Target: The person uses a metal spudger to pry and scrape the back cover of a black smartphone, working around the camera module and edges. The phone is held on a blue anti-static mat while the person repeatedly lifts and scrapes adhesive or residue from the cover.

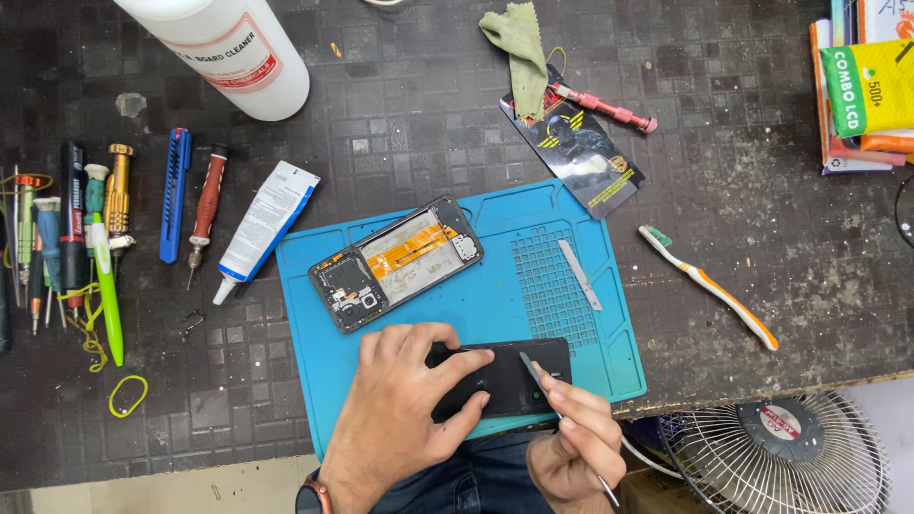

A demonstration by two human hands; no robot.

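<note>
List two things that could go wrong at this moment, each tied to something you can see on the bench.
1. The right hand presses thin metal tweezers against the black back cover that the left hand pins down; a slip could scratch it or jab a finger.
2. The opened phone lies nearby with its inside exposed; a stray elbow or tool could damage it.

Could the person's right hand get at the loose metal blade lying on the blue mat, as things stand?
Probably yes. The metal blade lies bare on the blue mat, just beyond the right hand, with nothing across the way. But that hand already holds a thin metal tool, which it would likely need to put down.
</note>
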